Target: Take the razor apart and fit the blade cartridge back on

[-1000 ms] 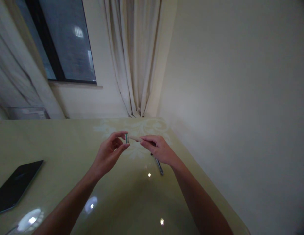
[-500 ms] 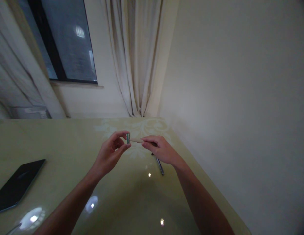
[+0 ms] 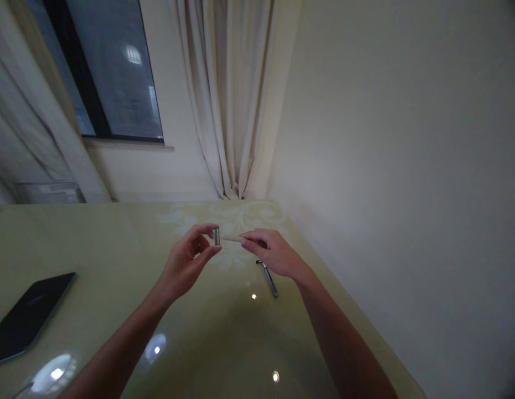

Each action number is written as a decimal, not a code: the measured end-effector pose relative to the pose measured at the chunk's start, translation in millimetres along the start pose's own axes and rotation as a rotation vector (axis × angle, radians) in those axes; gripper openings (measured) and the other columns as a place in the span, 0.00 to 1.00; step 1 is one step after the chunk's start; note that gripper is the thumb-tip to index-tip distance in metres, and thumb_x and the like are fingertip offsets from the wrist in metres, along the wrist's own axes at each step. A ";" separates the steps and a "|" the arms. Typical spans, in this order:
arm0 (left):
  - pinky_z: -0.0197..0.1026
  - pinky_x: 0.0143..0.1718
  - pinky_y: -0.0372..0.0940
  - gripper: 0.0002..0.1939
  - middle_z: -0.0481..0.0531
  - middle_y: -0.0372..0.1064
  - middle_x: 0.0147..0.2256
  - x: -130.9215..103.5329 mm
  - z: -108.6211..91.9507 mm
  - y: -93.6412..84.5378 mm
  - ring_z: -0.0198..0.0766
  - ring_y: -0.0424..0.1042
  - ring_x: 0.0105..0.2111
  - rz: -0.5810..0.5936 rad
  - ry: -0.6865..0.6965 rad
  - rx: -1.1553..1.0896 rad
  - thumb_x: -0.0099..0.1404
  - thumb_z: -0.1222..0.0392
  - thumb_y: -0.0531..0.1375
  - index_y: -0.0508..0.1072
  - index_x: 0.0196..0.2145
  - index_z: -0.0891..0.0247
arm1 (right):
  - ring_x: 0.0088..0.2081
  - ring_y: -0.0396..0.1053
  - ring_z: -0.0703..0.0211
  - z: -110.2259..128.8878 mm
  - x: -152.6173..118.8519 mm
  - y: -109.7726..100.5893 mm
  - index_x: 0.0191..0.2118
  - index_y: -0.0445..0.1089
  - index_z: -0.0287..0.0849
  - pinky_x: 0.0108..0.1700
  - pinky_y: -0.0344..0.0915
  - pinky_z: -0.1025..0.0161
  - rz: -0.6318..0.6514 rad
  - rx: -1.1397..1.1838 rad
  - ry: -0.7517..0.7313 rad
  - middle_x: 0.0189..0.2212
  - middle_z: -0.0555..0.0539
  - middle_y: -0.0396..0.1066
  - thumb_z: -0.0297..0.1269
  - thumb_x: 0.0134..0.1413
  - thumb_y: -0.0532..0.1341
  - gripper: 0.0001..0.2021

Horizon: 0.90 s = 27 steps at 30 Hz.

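Between thumb and fingers of my left hand (image 3: 190, 256) is a small rectangular piece (image 3: 216, 236), green with pale and dark edges, held upright; it looks like a razor cartridge. My right hand (image 3: 271, 251) is closed around a thin pale stick (image 3: 233, 239). The stick's free end points left at the piece, with a slight gap between them. Its other end is hidden in my right palm. Below my right hand, a dark razor (image 3: 269, 280) with a short crossbar head lies on the table.
A dark tablet-like slab (image 3: 31, 316) rests at the left of the glossy, pale green table (image 3: 116, 244). A wall (image 3: 386, 183) runs along the table's right edge. Curtains (image 3: 228, 100) and a window (image 3: 116, 72) are beyond the far edge.
The stick's tip has drawn back slightly to the right, away from the small piece. Both hands keep their grips. The camera view has shifted a little.
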<state>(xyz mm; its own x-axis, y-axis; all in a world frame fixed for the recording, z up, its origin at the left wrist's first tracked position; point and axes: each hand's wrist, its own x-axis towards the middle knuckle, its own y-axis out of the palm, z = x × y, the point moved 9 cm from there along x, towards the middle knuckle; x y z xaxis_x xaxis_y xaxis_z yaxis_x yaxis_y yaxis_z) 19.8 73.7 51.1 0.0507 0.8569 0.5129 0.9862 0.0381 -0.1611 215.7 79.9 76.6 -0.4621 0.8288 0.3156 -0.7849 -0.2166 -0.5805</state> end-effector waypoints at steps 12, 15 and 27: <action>0.34 0.28 0.64 0.17 0.50 0.73 0.41 -9.0 -12.9 21.0 0.31 0.67 0.28 0.072 0.093 0.099 0.70 0.53 0.68 0.75 0.54 0.59 | 0.27 0.58 0.63 -13.5 4.3 36.5 0.31 0.81 0.39 0.32 0.52 0.62 -0.115 0.444 0.184 0.22 0.53 0.65 0.44 0.56 0.70 0.12; 0.33 0.27 0.64 0.17 0.51 0.73 0.42 -10.1 -14.9 23.0 0.31 0.68 0.29 0.082 0.115 0.108 0.71 0.54 0.67 0.75 0.55 0.58 | 0.27 0.59 0.63 -14.8 4.4 37.9 0.28 0.78 0.40 0.33 0.54 0.63 -0.133 0.558 0.222 0.22 0.54 0.66 0.42 0.52 0.71 0.10; 0.32 0.29 0.67 0.20 0.47 0.71 0.41 -11.2 -32.6 21.4 0.28 0.67 0.28 0.061 0.292 0.182 0.69 0.59 0.71 0.79 0.57 0.55 | 0.26 0.58 0.63 -12.1 2.5 45.4 0.26 0.77 0.43 0.33 0.54 0.62 -0.042 0.663 0.282 0.18 0.56 0.58 0.46 0.47 0.74 0.13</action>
<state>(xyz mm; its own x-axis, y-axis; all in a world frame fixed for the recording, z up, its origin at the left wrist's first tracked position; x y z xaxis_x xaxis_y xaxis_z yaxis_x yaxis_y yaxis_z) 45.4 48.1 69.3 0.1781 0.6780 0.7132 0.9369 0.1047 -0.3335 183.9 78.4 41.9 -0.3722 0.9255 0.0700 -0.9264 -0.3751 0.0333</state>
